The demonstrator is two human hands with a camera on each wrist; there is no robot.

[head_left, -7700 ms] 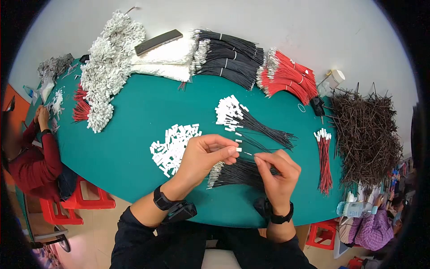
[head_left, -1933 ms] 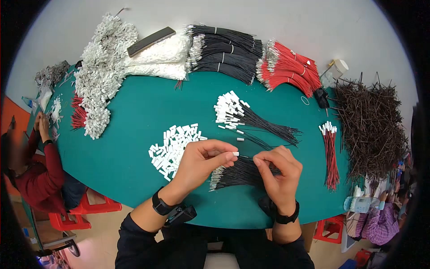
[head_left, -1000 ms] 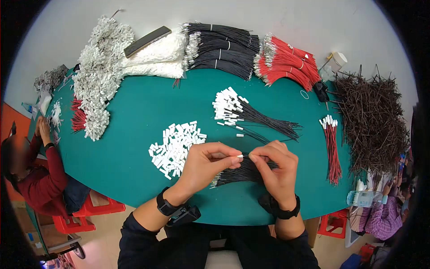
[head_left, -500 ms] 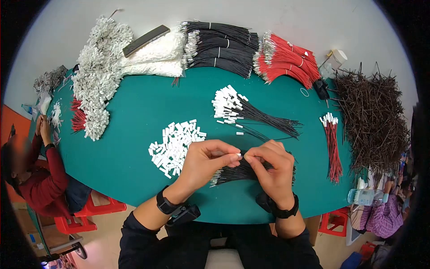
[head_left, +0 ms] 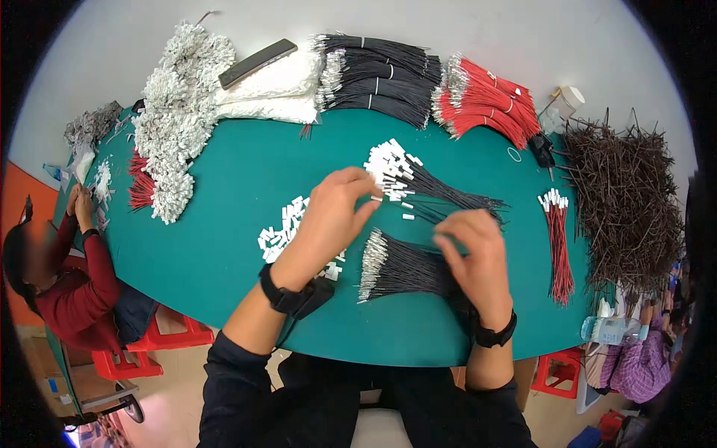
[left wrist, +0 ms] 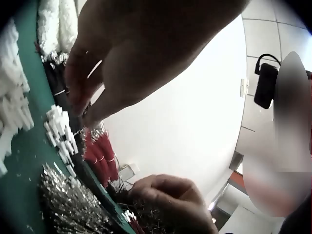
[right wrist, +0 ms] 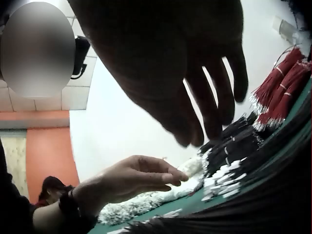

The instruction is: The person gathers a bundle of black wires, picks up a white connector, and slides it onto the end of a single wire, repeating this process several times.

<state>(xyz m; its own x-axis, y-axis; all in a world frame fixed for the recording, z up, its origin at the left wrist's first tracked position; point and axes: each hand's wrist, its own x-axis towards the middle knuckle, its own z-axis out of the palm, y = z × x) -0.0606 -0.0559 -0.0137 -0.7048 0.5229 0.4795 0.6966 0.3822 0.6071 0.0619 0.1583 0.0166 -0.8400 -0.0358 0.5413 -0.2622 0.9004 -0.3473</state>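
Observation:
My left hand (head_left: 332, 213) reaches over the table, fingertips right at the near left edge of a bundle of black wires tipped with white connector housings (head_left: 390, 166). A white housing shows between thumb and forefinger; I cannot tell whether they pinch it or it lies behind them. To the right, my right hand (head_left: 478, 246) hovers with loosely bent fingers. In the right wrist view its fingers (right wrist: 209, 102) hang fairly straight, holding nothing. Between and below the hands lies a bundle of black wires with bare metal terminals (head_left: 407, 269). Loose white housings (head_left: 278, 235) are heaped beneath the left forearm.
Tied black wires (head_left: 381, 82), red wires (head_left: 489, 104), white bags (head_left: 276, 93) and a heap of white-ended wires (head_left: 175, 119) line the back. Right are a red bundle (head_left: 557, 246) and a dark tangled heap (head_left: 627, 209). Another person (head_left: 71, 291) sits left.
The hands were together over the metal-ended bundle, pinching a white housing and a wire. They have parted: the left moved up toward the white-ended bundle, the right drew away rightward and up.

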